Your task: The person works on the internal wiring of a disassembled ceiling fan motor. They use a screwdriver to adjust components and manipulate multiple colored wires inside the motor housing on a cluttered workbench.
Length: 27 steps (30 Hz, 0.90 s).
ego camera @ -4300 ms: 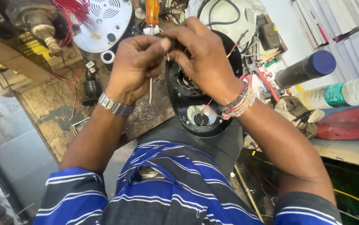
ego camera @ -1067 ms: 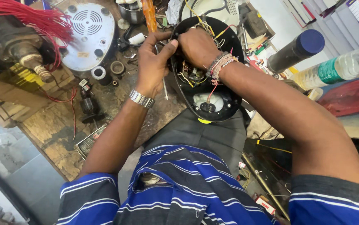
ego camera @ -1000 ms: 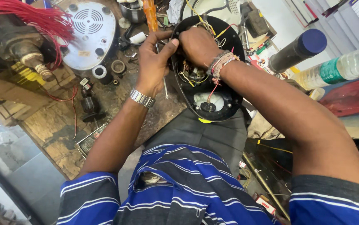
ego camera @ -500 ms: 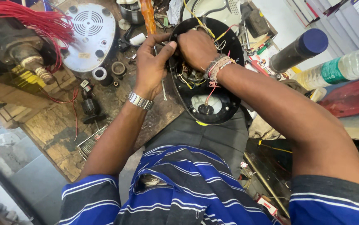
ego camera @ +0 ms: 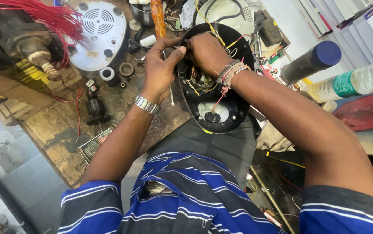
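while both hands meet at the top centre of the frame, the left hand (ego camera: 160,69) has its thumb and fingers pinched together on something thin at the upper rim of the black appliance base (ego camera: 234,117), though what it grips is too small to tell. the right hand (ego camera: 206,52) curls over the same rim, fingers closed down among the yellow and red wires (ego camera: 214,37); whether it clamps one i cannot tell. compared with a second ago the hands have hardly shifted: same pinch, same spot, so the fiddly work at the wiring goes on. the base rests on the person's lap against the bench edge, centre frame. at upper left lies a white vented cover (ego camera: 97,30), and an orange-handled screwdriver (ego camera: 157,17) stands just above the left hand.
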Each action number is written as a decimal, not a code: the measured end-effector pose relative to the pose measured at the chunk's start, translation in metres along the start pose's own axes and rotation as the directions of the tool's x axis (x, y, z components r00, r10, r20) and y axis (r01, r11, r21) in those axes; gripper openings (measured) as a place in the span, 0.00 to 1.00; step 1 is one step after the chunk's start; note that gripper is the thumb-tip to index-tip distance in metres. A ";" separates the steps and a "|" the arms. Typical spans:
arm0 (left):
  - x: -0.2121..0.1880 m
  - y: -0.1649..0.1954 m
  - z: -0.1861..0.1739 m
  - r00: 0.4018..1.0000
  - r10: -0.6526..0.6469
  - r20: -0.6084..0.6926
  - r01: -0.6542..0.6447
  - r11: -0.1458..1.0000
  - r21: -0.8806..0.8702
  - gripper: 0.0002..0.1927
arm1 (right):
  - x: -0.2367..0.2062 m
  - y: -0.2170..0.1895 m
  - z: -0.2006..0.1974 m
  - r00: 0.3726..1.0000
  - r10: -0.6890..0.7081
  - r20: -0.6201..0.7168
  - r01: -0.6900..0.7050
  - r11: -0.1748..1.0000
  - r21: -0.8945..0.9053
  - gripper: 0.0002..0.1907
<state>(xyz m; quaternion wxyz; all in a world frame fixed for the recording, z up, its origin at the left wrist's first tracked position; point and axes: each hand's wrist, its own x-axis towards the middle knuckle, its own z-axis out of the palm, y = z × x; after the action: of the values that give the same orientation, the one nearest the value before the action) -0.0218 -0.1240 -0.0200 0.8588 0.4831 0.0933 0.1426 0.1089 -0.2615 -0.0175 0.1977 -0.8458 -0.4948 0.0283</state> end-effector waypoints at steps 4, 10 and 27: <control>0.000 -0.002 -0.003 0.997 -0.059 -0.052 0.062 0.997 0.052 0.13 | 0.003 0.008 0.008 0.999 0.024 0.047 -0.021 0.998 -0.066 0.08; 0.004 -0.007 -0.002 1.000 0.028 0.000 -0.028 0.999 0.038 0.15 | -0.001 0.018 0.026 0.995 0.095 0.015 -0.088 0.964 -0.250 0.10; 0.000 -0.007 0.004 0.997 -0.072 -0.018 0.072 0.997 -0.001 0.16 | 0.013 0.018 0.040 0.945 0.325 0.026 -0.305 0.910 -0.280 0.12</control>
<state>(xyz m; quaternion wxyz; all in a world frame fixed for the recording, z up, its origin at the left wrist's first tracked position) -0.0191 -0.1311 -0.0240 0.8626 0.4780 0.1183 0.1158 0.1203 -0.2461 -0.0586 0.0544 -0.9319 -0.3578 0.0220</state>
